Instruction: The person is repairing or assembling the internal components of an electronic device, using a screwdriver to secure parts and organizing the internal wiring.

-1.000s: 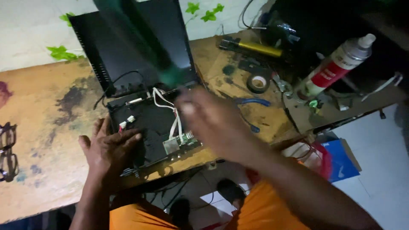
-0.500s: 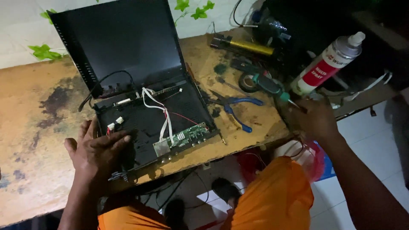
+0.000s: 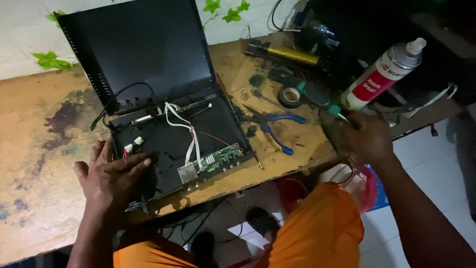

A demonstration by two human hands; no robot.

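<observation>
Setting: worn wooden counter (image 3: 44, 129) against a pale wall with green leaf stickers; tiled floor below.
Left hand (image 3: 111, 173): lay flat, fingers spread, pressing the near-left corner of the opened black monitor case (image 3: 173, 139); it gripped nothing.
Right hand (image 3: 367, 136): closed around the green-handled screwdriver (image 3: 317, 97) at the counter's right edge.
Screwdriver axis: handle pointed up and left from the fist, toward the tape roll (image 3: 290, 97).
Key relation: circuit board (image 3: 218, 160) sat in the case's near-right corner, well left of the right hand, nearer the left hand.
Nearby: blue-handled pliers (image 3: 277, 126) between case and right hand; a white and red spray can (image 3: 384, 74) lay just beyond.
</observation>
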